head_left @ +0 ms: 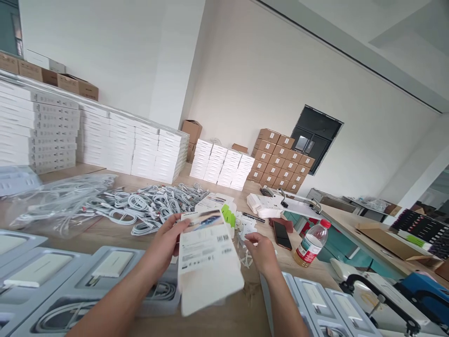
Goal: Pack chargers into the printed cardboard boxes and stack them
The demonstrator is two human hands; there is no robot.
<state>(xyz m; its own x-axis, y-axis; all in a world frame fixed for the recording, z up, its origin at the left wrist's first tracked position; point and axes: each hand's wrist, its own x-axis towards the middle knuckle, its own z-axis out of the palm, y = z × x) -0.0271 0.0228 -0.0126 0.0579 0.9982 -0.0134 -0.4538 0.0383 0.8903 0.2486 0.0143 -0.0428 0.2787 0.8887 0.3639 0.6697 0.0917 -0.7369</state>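
My left hand (pixel 171 238) is closed on the left edge of a few white printed cards (pixel 206 267), held tilted above the table. The front one bears small dark text, a code block and a picture of a blue object along its top. To their right, my right hand (pixel 262 252) has thumb and forefinger drawn together by small white paper scraps (pixel 246 230); whether something is pinched there I cannot make out. Bright green stickers (pixel 228 215) lie just behind the cards. Below and left are grey trays (pixel 82 271) holding white power banks (pixel 114 263) and coiled cables (pixel 163 290).
Loose white cables (pixel 147 206) are heaped behind my left hand. White box stacks (pixel 133 145) line the table's back. At right stand a red-capped bottle (pixel 312 243), a phone (pixel 282 235), a pen (pixel 254 217), more trays (pixel 315 299) and a black-handled machine (pixel 382 295).
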